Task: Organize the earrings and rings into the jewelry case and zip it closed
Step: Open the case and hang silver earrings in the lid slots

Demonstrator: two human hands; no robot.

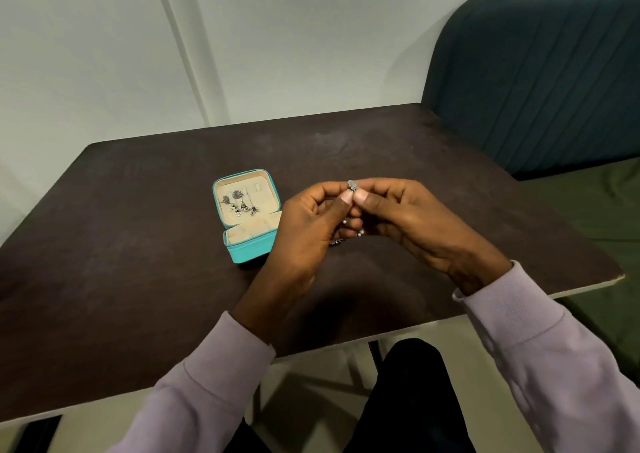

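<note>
A small turquoise jewelry case [250, 250] stands open on the dark table, its cream lid panel holding several silver drop earrings [242, 204]. The lower tray's compartments look bare. My left hand [311, 224] and my right hand [412, 217] meet just right of the case, above the table. Both pinch one silver earring [353, 186] between thumbs and forefingers; its lower beads [361, 233] dangle beneath my fingers. Another small silver piece [336, 242] lies on the table under my left hand, mostly hidden.
The dark brown table [156, 244] meets a white wall at the back. A teal upholstered bench back [536, 78] and green seat [595, 210] stand at the right. My dark-trousered legs show below the table's near edge.
</note>
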